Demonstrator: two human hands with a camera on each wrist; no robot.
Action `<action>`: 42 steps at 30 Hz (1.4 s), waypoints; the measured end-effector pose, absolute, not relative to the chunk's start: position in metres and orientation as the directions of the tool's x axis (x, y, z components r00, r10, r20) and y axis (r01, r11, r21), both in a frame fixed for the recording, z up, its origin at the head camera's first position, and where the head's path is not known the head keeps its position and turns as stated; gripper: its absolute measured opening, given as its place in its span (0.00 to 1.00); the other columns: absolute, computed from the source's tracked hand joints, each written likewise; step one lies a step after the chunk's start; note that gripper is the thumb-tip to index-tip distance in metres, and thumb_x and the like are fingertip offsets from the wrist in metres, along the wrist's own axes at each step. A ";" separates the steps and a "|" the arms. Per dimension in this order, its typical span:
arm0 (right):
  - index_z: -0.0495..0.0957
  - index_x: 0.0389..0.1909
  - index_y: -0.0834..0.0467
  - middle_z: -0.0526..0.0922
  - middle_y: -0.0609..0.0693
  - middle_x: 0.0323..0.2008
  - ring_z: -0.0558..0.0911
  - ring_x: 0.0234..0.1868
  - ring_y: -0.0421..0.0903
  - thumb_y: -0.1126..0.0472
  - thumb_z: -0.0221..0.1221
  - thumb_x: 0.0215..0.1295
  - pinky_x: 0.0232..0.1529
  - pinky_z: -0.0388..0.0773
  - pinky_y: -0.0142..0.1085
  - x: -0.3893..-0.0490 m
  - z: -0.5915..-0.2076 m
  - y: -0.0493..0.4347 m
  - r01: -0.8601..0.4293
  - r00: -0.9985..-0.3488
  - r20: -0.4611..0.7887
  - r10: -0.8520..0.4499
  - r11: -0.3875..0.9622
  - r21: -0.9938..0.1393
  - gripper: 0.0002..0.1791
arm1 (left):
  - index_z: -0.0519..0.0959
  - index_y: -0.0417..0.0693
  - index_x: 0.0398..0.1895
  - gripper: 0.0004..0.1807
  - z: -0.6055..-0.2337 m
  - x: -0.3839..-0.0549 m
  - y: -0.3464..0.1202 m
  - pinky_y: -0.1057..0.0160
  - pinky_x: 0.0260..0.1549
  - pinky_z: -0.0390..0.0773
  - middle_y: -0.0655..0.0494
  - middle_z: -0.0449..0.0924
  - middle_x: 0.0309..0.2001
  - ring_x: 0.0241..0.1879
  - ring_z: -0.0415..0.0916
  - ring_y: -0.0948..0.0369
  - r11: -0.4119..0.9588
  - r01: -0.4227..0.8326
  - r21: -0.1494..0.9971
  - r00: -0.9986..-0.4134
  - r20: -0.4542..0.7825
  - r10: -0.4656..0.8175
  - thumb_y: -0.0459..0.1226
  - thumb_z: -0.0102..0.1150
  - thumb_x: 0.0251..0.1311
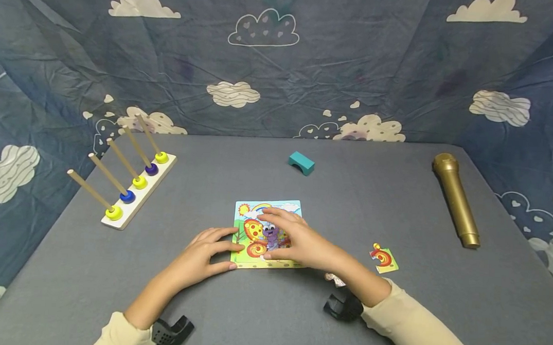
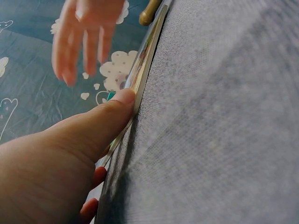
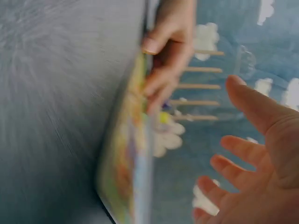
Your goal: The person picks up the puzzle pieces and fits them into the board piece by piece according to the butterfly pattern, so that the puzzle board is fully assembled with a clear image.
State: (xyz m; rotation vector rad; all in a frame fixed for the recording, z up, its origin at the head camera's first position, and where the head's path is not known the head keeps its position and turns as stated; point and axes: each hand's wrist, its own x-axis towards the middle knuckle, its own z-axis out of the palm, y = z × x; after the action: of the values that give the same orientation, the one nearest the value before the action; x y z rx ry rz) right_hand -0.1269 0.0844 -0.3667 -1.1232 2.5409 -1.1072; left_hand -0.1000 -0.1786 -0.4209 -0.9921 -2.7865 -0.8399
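A butterfly jigsaw puzzle (image 1: 242, 261) lies flat on the table in a square board. My left hand (image 1: 203, 254) rests at its left side, fingers spread, with fingertips touching the border and the thumb by the near left corner. In the left wrist view, the thumb (image 2: 100, 123) presses the board's edge. Over the right half of the picture hovers my right hand (image 1: 297, 237), covering part of it. The right wrist view shows its fingers (image 3: 240, 175) apart, holding nothing. A loose puzzle piece (image 1: 385, 258) lies to the right; another piece (image 1: 335, 280) is partly hidden beside the right forearm.
A white peg stand (image 1: 138, 200) with several upright sticks and yellow and blue rings stands at the left. Behind the puzzle lies a teal arch block (image 1: 301, 163). A gold microphone (image 1: 456, 201) lies at the right. Cloud-patterned cloth (image 1: 281, 70) hangs behind the table.
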 end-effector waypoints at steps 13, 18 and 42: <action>0.62 0.63 0.52 0.60 0.47 0.62 0.59 0.62 0.46 0.60 0.72 0.40 0.58 0.58 0.37 -0.097 -0.349 0.174 -0.607 -0.757 0.331 -0.563 0.422 -0.673 0.45 | 0.78 0.62 0.48 0.19 -0.419 -0.098 -0.177 0.50 0.58 0.52 0.56 0.64 0.61 0.60 0.58 0.54 0.666 0.567 0.485 -0.811 0.185 0.556 0.49 0.62 0.51; 0.62 0.63 0.55 0.63 0.50 0.61 0.60 0.61 0.43 0.60 0.72 0.39 0.57 0.57 0.28 -0.090 -0.367 0.197 -0.601 -0.767 0.327 -0.552 0.438 -0.668 0.46 | 0.78 0.62 0.48 0.19 -0.419 -0.098 -0.177 0.50 0.58 0.52 0.56 0.64 0.61 0.60 0.58 0.54 0.667 0.564 0.487 -0.812 0.181 0.554 0.49 0.62 0.51; 0.76 0.49 0.55 0.72 0.42 0.45 0.69 0.42 0.38 0.57 0.68 0.46 0.38 0.69 0.33 -0.087 -0.404 0.213 -0.649 -0.722 0.165 -0.672 0.574 -0.500 0.25 | 0.78 0.61 0.48 0.19 -0.420 -0.098 -0.178 0.49 0.58 0.51 0.56 0.63 0.61 0.60 0.57 0.54 0.656 0.562 0.504 -0.812 0.186 0.553 0.48 0.62 0.51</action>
State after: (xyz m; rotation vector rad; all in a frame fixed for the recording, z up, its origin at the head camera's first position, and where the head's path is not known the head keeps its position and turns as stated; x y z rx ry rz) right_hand -0.0870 0.2132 -0.4041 -1.1538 2.7489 -0.8453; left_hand -0.0984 -0.1782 -0.4203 -0.9571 -2.8436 -0.8747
